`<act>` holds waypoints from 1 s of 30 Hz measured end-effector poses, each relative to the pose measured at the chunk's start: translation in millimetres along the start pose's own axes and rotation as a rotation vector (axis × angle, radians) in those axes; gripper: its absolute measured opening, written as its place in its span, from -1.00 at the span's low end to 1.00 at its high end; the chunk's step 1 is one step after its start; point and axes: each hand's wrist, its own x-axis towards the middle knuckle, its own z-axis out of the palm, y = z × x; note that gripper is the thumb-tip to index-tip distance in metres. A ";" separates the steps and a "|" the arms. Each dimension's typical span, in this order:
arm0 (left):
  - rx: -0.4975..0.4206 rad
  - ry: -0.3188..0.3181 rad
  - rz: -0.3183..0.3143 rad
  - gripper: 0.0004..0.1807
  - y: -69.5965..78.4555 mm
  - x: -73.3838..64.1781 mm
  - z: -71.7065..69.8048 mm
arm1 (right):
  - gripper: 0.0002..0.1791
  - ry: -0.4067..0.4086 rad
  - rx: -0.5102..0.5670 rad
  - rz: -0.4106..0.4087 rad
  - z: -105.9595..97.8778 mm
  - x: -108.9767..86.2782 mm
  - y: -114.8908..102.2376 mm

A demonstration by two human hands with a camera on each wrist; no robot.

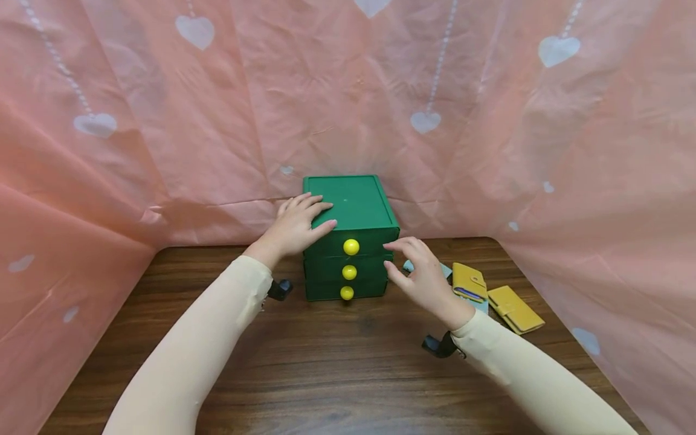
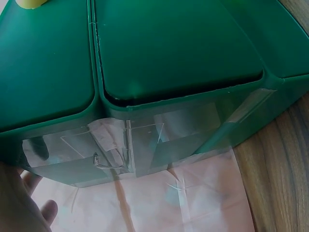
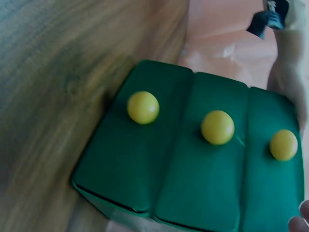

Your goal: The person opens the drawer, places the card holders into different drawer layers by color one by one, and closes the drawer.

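Note:
A green cabinet of three stacked drawers stands at the back of the table, each drawer front bearing a round yellow knob. My left hand rests on the left edge of its top with fingers spread. Beside the right side of the top drawer is my right hand, thumb and forefinger apart and nothing between them. All the drawers look closed in the right wrist view, where the knobs run in a row. Clear tape covers part of the cabinet's side in the left wrist view.
To the right lie a yellow wallet with a snap strap, a second yellow wallet and a light blue item partly under the first. The wooden table meets a pink curtain with hearts behind the cabinet.

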 end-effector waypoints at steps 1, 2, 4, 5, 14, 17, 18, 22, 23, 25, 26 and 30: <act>0.000 -0.001 -0.001 -0.29 0.2 -0.2 0.1 | -0.65 -0.003 -0.001 -0.009 2.4 -1.3 -0.2; -0.001 -0.003 -0.001 -0.30 0.4 -0.5 0.1 | -0.65 -0.006 -0.003 -0.016 4.5 -2.6 -0.4; -0.001 -0.006 -0.003 -0.30 0.2 -0.9 0.5 | -0.65 -0.015 -0.003 -0.028 8.7 -4.9 -0.5; 0.000 -0.006 -0.003 -0.30 0.0 -1.0 0.7 | -0.65 -0.021 0.000 -0.029 10.7 -5.9 -0.7; 0.009 0.005 0.003 -0.29 -1.5 0.4 3.3 | -0.64 -0.075 0.002 -0.047 27.3 -11.3 2.1; 0.006 0.003 -0.005 -0.30 -0.6 -0.3 3.1 | -0.64 -0.097 0.003 -0.048 31.8 -11.7 3.5; 0.003 0.003 -0.006 -0.30 0.0 -0.6 2.7 | -0.64 -0.103 0.001 -0.048 33.2 -11.8 3.9; 0.003 -0.001 -0.010 -0.30 0.8 -1.2 2.7 | -0.65 -0.120 -0.003 -0.038 37.8 -12.9 5.3; 0.004 -0.002 -0.010 -0.30 0.9 -0.9 3.1 | -0.65 -0.122 -0.003 -0.035 38.7 -13.2 5.5; 0.008 -0.001 -0.008 -0.29 0.8 -0.4 3.9 | -0.65 -0.131 -0.004 -0.029 40.3 -13.4 5.3; 0.009 -0.001 -0.007 -0.29 1.1 -0.2 4.2 | -0.65 -0.134 -0.006 -0.028 41.1 -13.4 5.2; 0.004 0.002 -0.006 -0.28 2.2 0.3 5.0 | -0.65 -0.142 -0.019 -0.028 43.7 -13.0 4.5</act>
